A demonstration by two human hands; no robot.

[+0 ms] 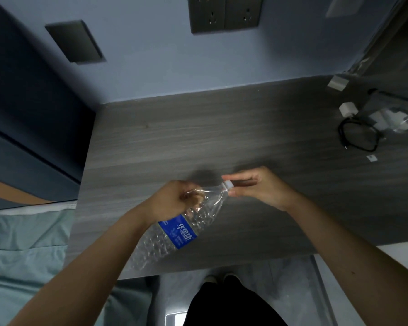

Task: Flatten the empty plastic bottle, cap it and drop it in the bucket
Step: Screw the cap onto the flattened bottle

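Observation:
A clear, crumpled plastic bottle (186, 222) with a blue label is held slanted above the grey wooden desk (222, 137), neck up to the right. My left hand (174, 201) grips its upper body just below the shoulder. My right hand (257, 187) pinches the white cap (228, 184), which sits on the bottle's neck. No bucket is in view.
At the desk's far right lie a white charger (348, 108), a coiled black cable (358, 137) and a clear plastic bag (396, 118). Wall sockets (224, 14) are on the blue wall behind. A bed with pale green bedding (21, 250) is at left. My legs stand below the desk's front edge.

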